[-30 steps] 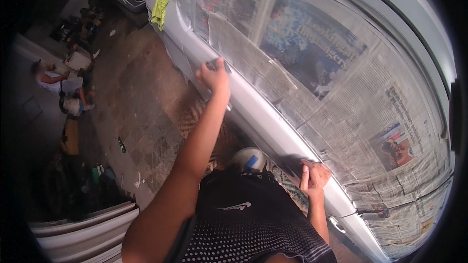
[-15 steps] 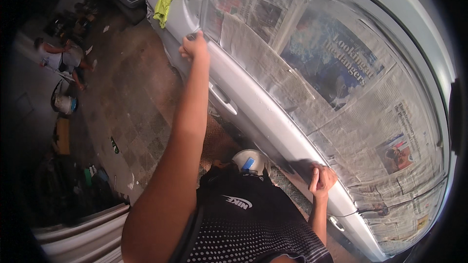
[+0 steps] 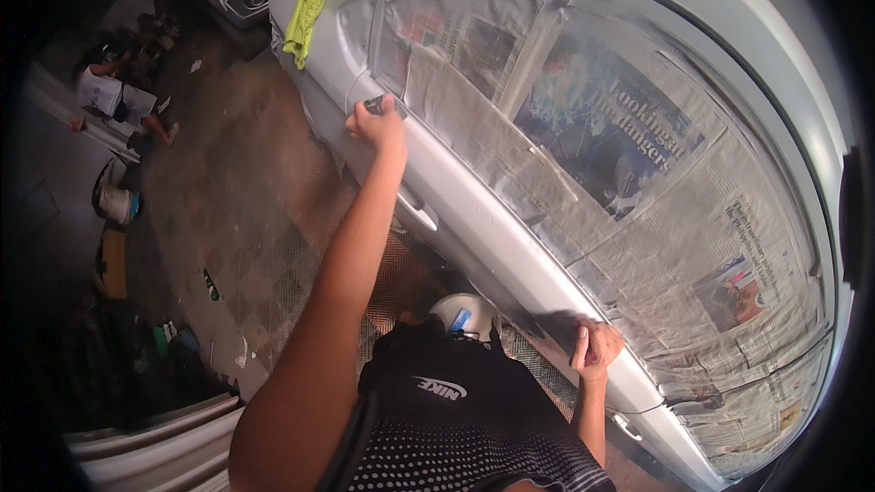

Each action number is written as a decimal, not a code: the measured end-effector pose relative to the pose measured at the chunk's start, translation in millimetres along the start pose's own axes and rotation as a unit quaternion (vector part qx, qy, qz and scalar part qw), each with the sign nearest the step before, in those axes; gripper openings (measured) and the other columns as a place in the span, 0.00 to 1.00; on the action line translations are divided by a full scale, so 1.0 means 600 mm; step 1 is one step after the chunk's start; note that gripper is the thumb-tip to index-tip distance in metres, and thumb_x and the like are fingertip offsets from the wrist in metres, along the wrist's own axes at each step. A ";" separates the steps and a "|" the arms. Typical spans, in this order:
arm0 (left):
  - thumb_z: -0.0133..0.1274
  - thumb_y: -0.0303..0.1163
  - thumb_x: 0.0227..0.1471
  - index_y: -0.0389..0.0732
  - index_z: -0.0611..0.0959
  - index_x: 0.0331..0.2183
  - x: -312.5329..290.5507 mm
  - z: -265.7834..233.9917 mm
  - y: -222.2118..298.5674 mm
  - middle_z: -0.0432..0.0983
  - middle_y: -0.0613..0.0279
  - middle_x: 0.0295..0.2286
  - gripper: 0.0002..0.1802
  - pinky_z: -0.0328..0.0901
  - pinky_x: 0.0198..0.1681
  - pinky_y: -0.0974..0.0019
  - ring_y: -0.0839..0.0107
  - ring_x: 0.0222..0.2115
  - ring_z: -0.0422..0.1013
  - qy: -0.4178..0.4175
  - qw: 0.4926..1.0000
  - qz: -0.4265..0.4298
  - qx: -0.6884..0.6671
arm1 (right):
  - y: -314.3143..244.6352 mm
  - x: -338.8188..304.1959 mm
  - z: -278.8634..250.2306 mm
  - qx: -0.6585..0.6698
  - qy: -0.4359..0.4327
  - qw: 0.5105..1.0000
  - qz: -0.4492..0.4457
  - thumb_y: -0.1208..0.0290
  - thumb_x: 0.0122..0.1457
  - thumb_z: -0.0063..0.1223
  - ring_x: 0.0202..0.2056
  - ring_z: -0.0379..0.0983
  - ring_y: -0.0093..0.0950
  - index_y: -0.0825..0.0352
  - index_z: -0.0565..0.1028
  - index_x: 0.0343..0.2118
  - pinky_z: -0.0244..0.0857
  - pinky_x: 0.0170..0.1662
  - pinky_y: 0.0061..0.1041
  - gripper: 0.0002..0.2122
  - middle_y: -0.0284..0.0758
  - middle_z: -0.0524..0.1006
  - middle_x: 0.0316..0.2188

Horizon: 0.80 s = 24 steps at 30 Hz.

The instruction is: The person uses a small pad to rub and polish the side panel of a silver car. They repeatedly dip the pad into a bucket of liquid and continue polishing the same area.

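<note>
A silver car door (image 3: 492,219) slants across the view, its window covered with newspaper (image 3: 602,118). On the upper door, just below the window's far corner, my left hand (image 3: 375,125) is closed around a small dark pad, which shows between thumb and fingers. My right hand (image 3: 597,349) rests curled against the same door strip nearer to me, with its thumb up. Whatever its fingers may hold is hidden. A door handle (image 3: 416,211) lies below my left forearm's side, and a second handle (image 3: 627,426) is past my right wrist.
A yellow-green cloth (image 3: 307,16) hangs over the car's far front part. By my feet stands a whitish bucket (image 3: 465,314) with something blue in it. Another person (image 3: 117,96) sits at the far left, near another bucket (image 3: 118,205). Pale long panels (image 3: 164,442) lie at lower left.
My left hand has slid a little along the door toward me. My right hand has hardly moved. The view has shifted slightly, and the person at far left has changed posture.
</note>
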<state>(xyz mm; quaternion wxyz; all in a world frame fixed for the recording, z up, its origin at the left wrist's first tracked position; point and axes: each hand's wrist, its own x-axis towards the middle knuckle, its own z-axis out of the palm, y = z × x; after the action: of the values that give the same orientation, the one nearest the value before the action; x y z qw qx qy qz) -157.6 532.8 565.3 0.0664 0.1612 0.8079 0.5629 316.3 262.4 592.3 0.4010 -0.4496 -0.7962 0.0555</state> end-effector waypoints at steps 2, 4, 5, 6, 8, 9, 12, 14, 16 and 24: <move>0.66 0.47 0.52 0.44 0.77 0.53 0.028 -0.023 -0.017 0.62 0.47 0.57 0.31 0.59 0.60 0.39 0.43 0.60 0.57 -0.001 0.998 0.051 -0.046 | 0.000 -0.005 0.001 0.004 -0.005 1.000 0.001 0.78 0.54 0.55 0.19 0.73 0.30 0.67 0.81 0.32 0.62 0.27 0.28 0.05 0.34 0.79 0.21; 0.67 0.46 0.52 0.44 0.76 0.55 0.034 -0.021 0.009 0.62 0.45 0.57 0.33 0.60 0.61 0.46 0.42 0.59 0.59 -0.009 0.999 -0.015 -0.028 | -0.005 -0.010 0.003 0.006 -0.010 1.000 0.016 0.78 0.54 0.55 0.19 0.73 0.29 0.67 0.82 0.32 0.62 0.26 0.28 0.05 0.34 0.79 0.21; 0.67 0.46 0.52 0.43 0.76 0.55 0.029 -0.024 0.019 0.62 0.45 0.57 0.33 0.61 0.61 0.47 0.42 0.59 0.59 0.008 1.000 -0.027 -0.003 | -0.008 -0.003 0.002 0.008 -0.019 1.000 0.009 0.79 0.54 0.55 0.19 0.73 0.29 0.68 0.82 0.32 0.62 0.26 0.28 0.05 0.34 0.79 0.21; 0.67 0.45 0.52 0.43 0.77 0.55 0.022 -0.016 0.030 0.61 0.45 0.57 0.33 0.61 0.62 0.48 0.42 0.59 0.59 0.020 0.999 -0.041 0.018 | -0.006 0.007 0.000 0.004 -0.027 1.000 0.001 0.79 0.54 0.54 0.19 0.73 0.29 0.68 0.82 0.32 0.62 0.26 0.28 0.06 0.34 0.80 0.21; 0.66 0.47 0.52 0.39 0.76 0.55 -0.029 -0.009 -0.016 0.60 0.44 0.57 0.35 0.57 0.64 0.45 0.42 0.59 0.58 -0.025 0.999 0.021 -0.032 | 0.002 0.011 -0.002 0.000 -0.013 1.000 -0.008 0.80 0.53 0.54 0.19 0.73 0.29 0.68 0.82 0.32 0.63 0.26 0.28 0.06 0.34 0.79 0.20; 0.66 0.47 0.53 0.38 0.76 0.55 -0.036 -0.019 -0.023 0.61 0.44 0.57 0.34 0.56 0.64 0.45 0.42 0.59 0.58 -0.036 0.998 0.038 -0.021 | -0.002 0.002 -0.004 0.002 -0.012 1.000 -0.006 0.80 0.53 0.54 0.19 0.72 0.29 0.69 0.81 0.32 0.63 0.26 0.28 0.06 0.34 0.78 0.20; 0.64 0.47 0.54 0.38 0.76 0.53 0.015 -0.019 0.023 0.60 0.44 0.57 0.32 0.54 0.65 0.45 0.43 0.58 0.58 -0.006 1.000 0.017 0.013 | -0.001 0.001 0.000 0.012 -0.009 1.000 -0.004 0.81 0.52 0.54 0.18 0.71 0.29 0.69 0.81 0.32 0.63 0.26 0.27 0.06 0.34 0.78 0.19; 0.63 0.46 0.55 0.37 0.76 0.52 0.022 -0.026 0.037 0.60 0.45 0.57 0.30 0.53 0.65 0.44 0.43 0.59 0.58 0.021 0.999 -0.006 0.028 | -0.004 0.011 0.004 0.022 -0.010 1.000 -0.006 0.81 0.52 0.54 0.17 0.70 0.29 0.69 0.81 0.31 0.62 0.25 0.27 0.06 0.34 0.78 0.19; 0.62 0.45 0.56 0.37 0.76 0.52 -0.009 -0.022 0.037 0.60 0.45 0.57 0.29 0.53 0.64 0.41 0.44 0.59 0.58 0.026 0.999 -0.014 0.020 | -0.002 0.015 0.002 0.018 -0.013 1.000 -0.014 0.80 0.52 0.55 0.16 0.69 0.28 0.69 0.81 0.31 0.60 0.24 0.27 0.06 0.33 0.78 0.19; 0.61 0.45 0.56 0.32 0.73 0.55 0.021 -0.026 0.043 0.60 0.41 0.55 0.34 0.54 0.63 0.38 0.43 0.60 0.56 0.009 0.999 -0.011 0.045 | 0.001 0.005 0.005 0.026 -0.009 1.000 -0.003 0.78 0.53 0.55 0.17 0.68 0.27 0.67 0.82 0.31 0.59 0.24 0.26 0.05 0.32 0.78 0.20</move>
<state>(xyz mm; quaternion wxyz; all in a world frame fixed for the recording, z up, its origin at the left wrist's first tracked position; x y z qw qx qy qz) -168.9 531.0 596.2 0.0581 0.1504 0.8349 0.5263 313.9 265.9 591.9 0.4055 -0.4363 -0.7994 0.0791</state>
